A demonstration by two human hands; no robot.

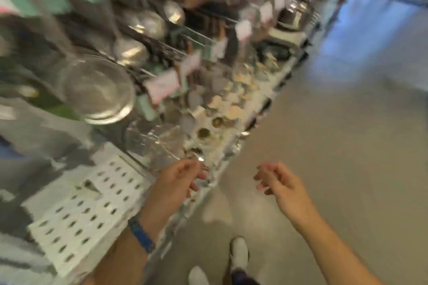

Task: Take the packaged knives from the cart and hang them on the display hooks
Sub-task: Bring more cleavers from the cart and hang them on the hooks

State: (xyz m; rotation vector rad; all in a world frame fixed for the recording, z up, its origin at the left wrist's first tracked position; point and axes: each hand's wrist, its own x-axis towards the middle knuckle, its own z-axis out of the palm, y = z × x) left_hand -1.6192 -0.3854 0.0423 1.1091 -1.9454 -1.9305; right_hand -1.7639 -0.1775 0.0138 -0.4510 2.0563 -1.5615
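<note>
The head camera looked down a shop aisle, and the whole picture was smeared by motion. The left hand (180,180) reached forward over the edge of a low shelf (234,146), its fingers loosely curled. It appeared to hold nothing, though the blur and a glint of clear glassware (155,143) just beyond the fingertips left some doubt. A blue wristband (141,236) circled that wrist. The right hand (280,187) hung over the bare floor (335,146), well apart from the shelf, with its fingers slack, half bent and closed on nothing.

To the left of the left arm lay a white pegboard panel (81,210). Above it hung a round metal sieve (99,90) and several steel ladles (132,51), and further along display hooks (196,38) jutted out with pale price tags (162,85) at their tips. Small pale and brass-coloured goods crowded the shelf below them. Which of the blurred goods were the packaged knives could not be told; neither hand carried one. A white shoe (239,252) stood on the floor at the bottom of the picture.
</note>
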